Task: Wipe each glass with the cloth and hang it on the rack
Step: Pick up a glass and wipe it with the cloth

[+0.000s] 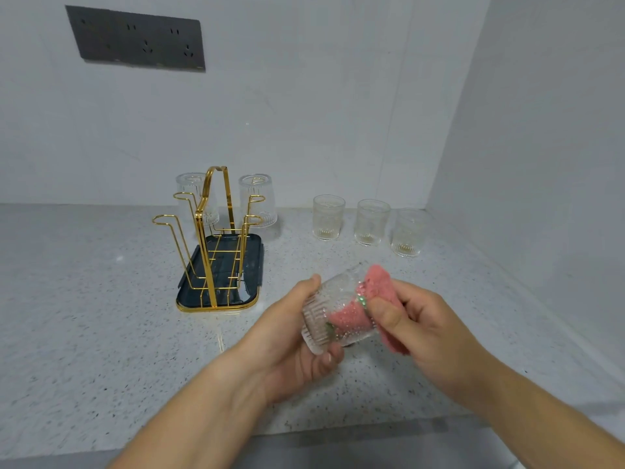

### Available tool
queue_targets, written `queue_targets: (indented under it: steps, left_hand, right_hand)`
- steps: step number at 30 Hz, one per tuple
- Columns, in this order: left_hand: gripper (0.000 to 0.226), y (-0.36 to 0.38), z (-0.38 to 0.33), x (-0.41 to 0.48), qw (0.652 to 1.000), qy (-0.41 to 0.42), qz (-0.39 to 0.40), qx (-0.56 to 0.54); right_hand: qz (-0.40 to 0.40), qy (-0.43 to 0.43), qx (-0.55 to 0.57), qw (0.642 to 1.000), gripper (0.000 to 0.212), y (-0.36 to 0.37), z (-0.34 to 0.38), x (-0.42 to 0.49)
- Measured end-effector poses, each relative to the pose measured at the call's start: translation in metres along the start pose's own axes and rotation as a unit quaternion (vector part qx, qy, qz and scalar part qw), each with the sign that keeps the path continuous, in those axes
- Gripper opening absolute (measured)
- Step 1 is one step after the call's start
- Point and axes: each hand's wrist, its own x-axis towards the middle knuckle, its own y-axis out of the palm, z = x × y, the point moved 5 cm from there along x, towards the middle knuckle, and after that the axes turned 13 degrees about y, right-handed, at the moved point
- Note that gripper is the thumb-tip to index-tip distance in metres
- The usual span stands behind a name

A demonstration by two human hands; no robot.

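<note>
Head view, cloth (382,287) inside glass (318,321), above counter (101,316), rack (220,255) apart

Speckled counter (84,299); white walls (304,96); sockets (137,38)

The cloth (378,292) is pink. The rack (216,238) is gold with a dark tray (252,265). The counter (84,299) is grey with tiny dark specks.

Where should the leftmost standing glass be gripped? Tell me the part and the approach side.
Grip the leftmost standing glass round its side at mid-height, coming from the front-left. It stands upright, mouth up. A neighbouring glass stands close on its right and the back wall lies behind, so that side looks the most open.
</note>
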Motion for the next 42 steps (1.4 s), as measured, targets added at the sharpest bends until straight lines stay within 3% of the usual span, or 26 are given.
queue_targets:
  steps: [1,3,6,7,10,11,12,14,15,16,19,21,23,25,27,28,29,31,32,33,34,36,37,38,40,42]
  left_hand:
    - [0.050,-0.001,0.001,0.001,1.000,-0.002,0.007,0.006]
    - [0.049,-0.002,-0.002,0.002,0.993,0.073,-0.016,0.087]
    - [0.040,0.003,-0.016,-0.001,0.927,0.259,-0.018,0.272]
    - [0.043,0.004,-0.018,-0.003,0.880,0.322,0.004,0.350]
    - [0.054,0.001,-0.022,-0.010,0.648,0.490,0.048,0.582]
    - [0.056,-0.001,-0.021,-0.010,0.618,0.515,0.053,0.591]
    - [0.058,-0.002,-0.021,-0.010,0.660,0.497,0.055,0.561]
    - [0.066,0.000,-0.019,-0.007,0.828,0.392,0.061,0.397]
    - [0.069,0.000,-0.014,-0.003,0.891,0.330,0.064,0.306]
    - [0.068,0.001,-0.012,0.000,0.929,0.275,0.052,0.241]
    - [0.055,0.004,-0.012,-0.003,0.980,0.152,0.052,0.120]
    - [0.040,0.008,-0.011,-0.008,0.991,0.093,0.070,0.061]
    - [0.041,0.005,-0.010,-0.009,0.990,0.103,0.073,0.059]
    - [0.055,-0.001,-0.014,-0.008,0.975,0.179,0.055,0.121]
    - [0.052,0.001,-0.021,-0.013,0.921,0.291,0.069,0.248]
    - [0.052,0.002,-0.024,-0.016,0.867,0.359,0.079,0.337]
    - [0.054,0.002,-0.028,-0.018,0.778,0.438,0.065,0.446]
    - [0.062,0.008,-0.030,-0.022,0.533,0.574,0.053,0.620]
    - [0.065,0.008,-0.026,-0.022,0.463,0.598,0.060,0.651]
    - [0.068,0.008,-0.026,-0.021,0.469,0.597,0.067,0.648]
    - [0.072,0.008,-0.027,-0.020,0.532,0.573,0.068,0.620]
    - [0.083,0.007,-0.027,-0.016,0.745,0.462,0.066,0.477]
    - [0.085,0.005,-0.021,-0.013,0.835,0.386,0.063,0.387]
    - [0.084,0.004,-0.016,-0.009,0.894,0.317,0.058,0.312]
    - [0.083,0.004,-0.008,-0.003,0.957,0.201,0.070,0.199]
    - [0.081,0.003,-0.006,-0.001,0.980,0.140,0.096,0.102]
  right_hand:
    - [0.003,-0.004,-0.008,1.000,0.036,-0.001,-0.002,-0.001]
    - [0.003,-0.011,-0.007,1.000,0.034,-0.002,-0.001,-0.004]
    - [-0.014,0.031,0.074,0.997,0.049,-0.008,-0.002,0.003]
    - [-0.004,0.053,0.116,0.992,0.051,-0.009,0.000,0.006]
    - [0.040,0.115,0.215,0.969,0.049,-0.010,0.012,0.011]
    - [0.045,0.117,0.221,0.967,0.046,-0.010,0.016,0.011]
    - [0.048,0.108,0.216,0.969,0.043,-0.010,0.020,0.011]
    - [0.037,0.061,0.170,0.983,0.035,-0.010,0.022,0.011]
    - [0.013,0.028,0.131,0.991,0.033,-0.011,0.022,0.010]
    - [-0.012,-0.003,0.091,0.996,0.030,-0.013,0.021,0.008]
    - [-0.021,-0.054,0.043,0.997,0.030,-0.012,0.014,0.001]
    - [-0.006,-0.069,0.030,0.997,0.027,-0.008,0.010,-0.004]
    - [0.002,-0.071,0.019,0.997,0.028,-0.006,0.008,-0.007]
    - [0.006,-0.059,0.016,0.998,0.025,-0.006,0.009,-0.008]
    - [0.008,-0.037,0.047,0.998,0.031,-0.009,0.011,-0.008]
    - [0.010,-0.021,0.075,0.997,0.036,-0.010,0.012,-0.007]
    - [0.015,0.001,0.110,0.994,0.040,-0.011,0.013,-0.005]
    - [0.036,0.052,0.214,0.975,0.039,-0.010,0.014,0.000]
    - [0.048,0.072,0.259,0.962,0.035,-0.008,0.015,0.001]
    - [0.057,0.081,0.276,0.956,0.031,-0.008,0.017,0.002]
    - [0.058,0.076,0.268,0.959,0.030,-0.007,0.018,0.003]
    - [0.040,0.046,0.231,0.971,0.030,-0.006,0.021,0.003]
    - [0.023,0.027,0.214,0.976,0.030,-0.005,0.022,0.002]
    - [0.007,0.004,0.193,0.981,0.032,-0.006,0.021,0.003]
    - [-0.020,-0.033,0.139,0.990,0.047,-0.011,0.017,0.003]
    - [-0.021,-0.047,0.101,0.994,0.049,-0.013,0.016,0.002]
